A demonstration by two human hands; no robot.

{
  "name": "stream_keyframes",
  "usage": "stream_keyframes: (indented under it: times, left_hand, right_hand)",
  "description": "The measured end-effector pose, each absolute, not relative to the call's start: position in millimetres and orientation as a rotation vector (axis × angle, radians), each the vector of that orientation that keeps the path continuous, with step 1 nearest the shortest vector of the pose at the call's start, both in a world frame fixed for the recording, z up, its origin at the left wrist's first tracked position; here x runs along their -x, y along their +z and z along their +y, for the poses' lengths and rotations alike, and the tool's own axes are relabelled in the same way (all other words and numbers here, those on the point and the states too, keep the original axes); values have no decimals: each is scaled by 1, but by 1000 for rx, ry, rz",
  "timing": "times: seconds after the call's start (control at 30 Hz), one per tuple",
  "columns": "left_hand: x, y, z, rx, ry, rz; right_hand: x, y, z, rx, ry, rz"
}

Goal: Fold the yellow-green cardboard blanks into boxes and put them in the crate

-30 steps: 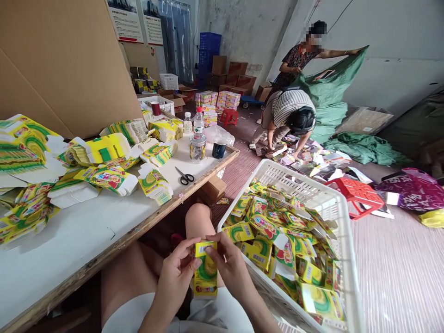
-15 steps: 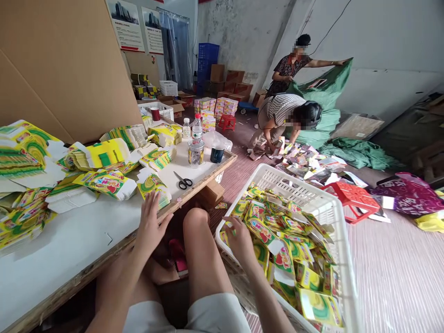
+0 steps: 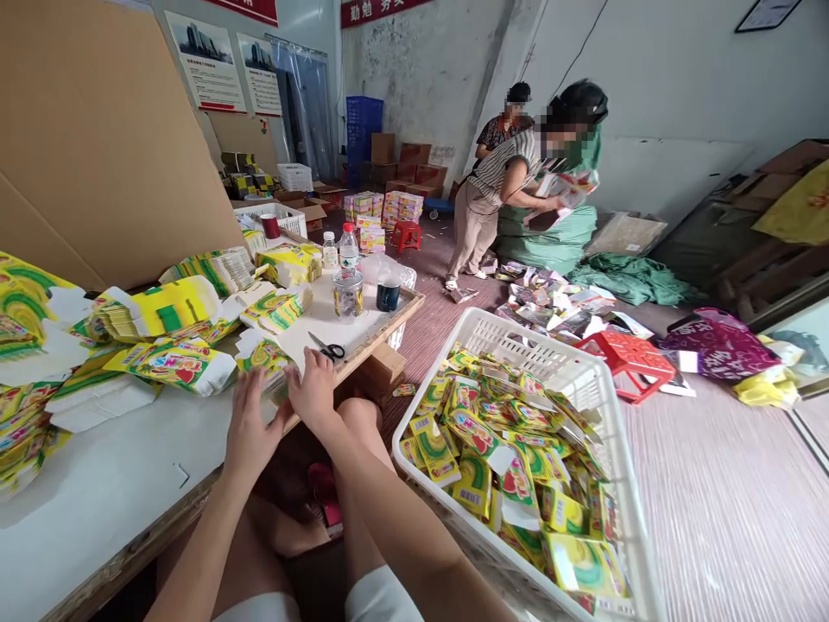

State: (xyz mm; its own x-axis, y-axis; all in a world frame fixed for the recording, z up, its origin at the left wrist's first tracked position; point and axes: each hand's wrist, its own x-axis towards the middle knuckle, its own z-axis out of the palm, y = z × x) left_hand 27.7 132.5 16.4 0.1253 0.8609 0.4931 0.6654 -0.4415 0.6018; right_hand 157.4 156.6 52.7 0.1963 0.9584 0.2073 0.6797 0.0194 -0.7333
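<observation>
My left hand (image 3: 251, 432) is raised at the table's near edge, fingers stretched up and thumb apart, with nothing seen in it. Close beside it is my right hand (image 3: 314, 390), its fingers bent forward but apart; their tips are partly hidden. Just beyond both hands stands a small stack of flat yellow-green cartons (image 3: 264, 356), partly covered by my left hand. Black-handled scissors (image 3: 332, 351) lie just past my right fingertips. To my right, a white plastic basket (image 3: 625, 432) holds many folded yellow-green cartons (image 3: 476, 428).
More carton stacks (image 3: 174, 302) cover the left of the white table (image 3: 123, 458). A jar (image 3: 348, 294), bottles and a dark mug (image 3: 388, 296) stand at its far end. A red stool (image 3: 628, 358) lies behind the basket. Two people are near green sacks (image 3: 550, 238).
My right hand has left the basket's edge and come over to the table beside my left hand. The nearer co-worker has risen from bending and now holds cartons.
</observation>
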Motion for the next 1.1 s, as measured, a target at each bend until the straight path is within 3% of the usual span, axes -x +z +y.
stream_keyframes:
  times: [0.37,0.6,1.1]
  left_hand:
    - [-24,7,140,-1976,1198,1537]
    - [0,1,182,-1575,1294,1817]
    - [-14,-5,167,-1400,1164,1710]
  right_hand:
    - [-144,54,168,1818,404,-1661]
    - [-142,54,169,1812,356,-1691]
    - [-146,46,149,1716,475,-1458]
